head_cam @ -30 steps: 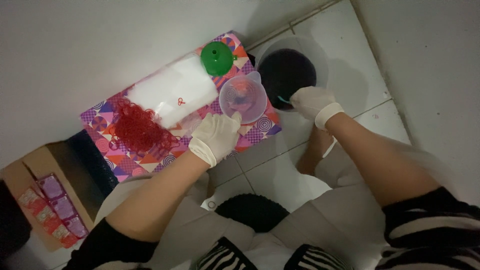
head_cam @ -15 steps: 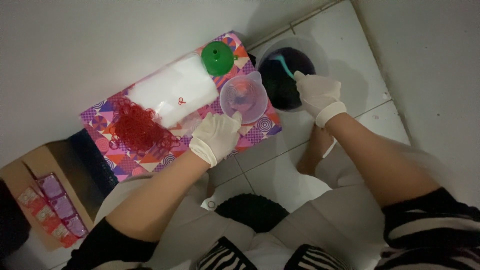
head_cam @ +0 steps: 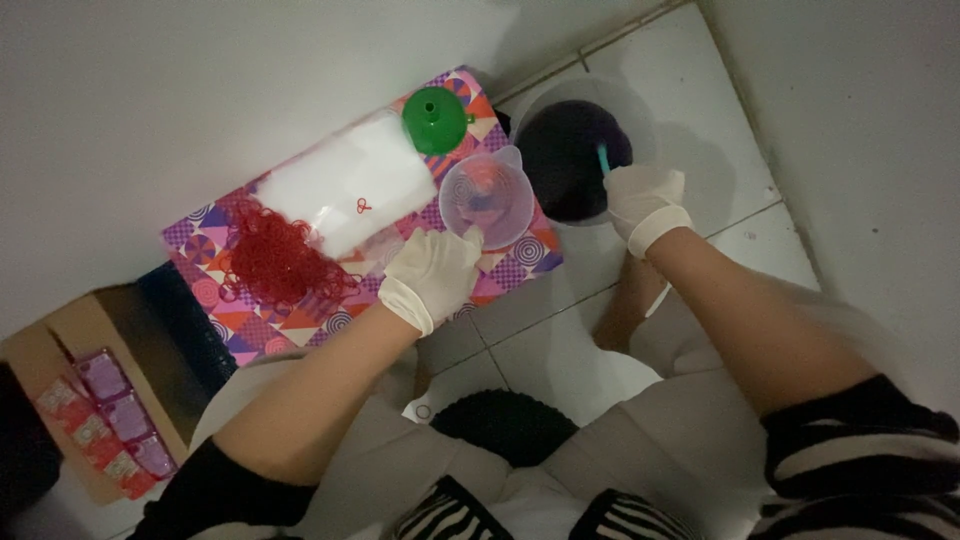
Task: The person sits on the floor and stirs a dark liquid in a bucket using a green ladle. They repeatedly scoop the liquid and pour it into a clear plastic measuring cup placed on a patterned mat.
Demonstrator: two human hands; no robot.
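The right hand (head_cam: 645, 205) has moved in over the near rim of the big pale bucket (head_cam: 640, 120) since 1 second ago, when it sat lower beside that rim; the teal stick (head_cam: 603, 158) it pinches in closed, gloved fingers now stands in the dark purple liquid (head_cam: 572, 165), so I judge stirring or dipping is under way; the left hand (head_cam: 432, 275) has not shifted.

Taking the patterned board (head_cam: 500, 270) as landmark: the bucket stands on the floor tiles just off its right end, filled with that dark liquid; a clear plastic bag (head_cam: 345, 185) lies flat across the board's middle; a heap of red rubber bands (head_cam: 275, 258) sits on its left part; a clear measuring jug (head_cam: 487, 192) rests at its right end, holding a little pinkish stuff I cannot make out, and the left hand's fingers are closed on its near rim; 1 green funnel (head_cam: 436, 120) stands mouth-down at the far right corner.
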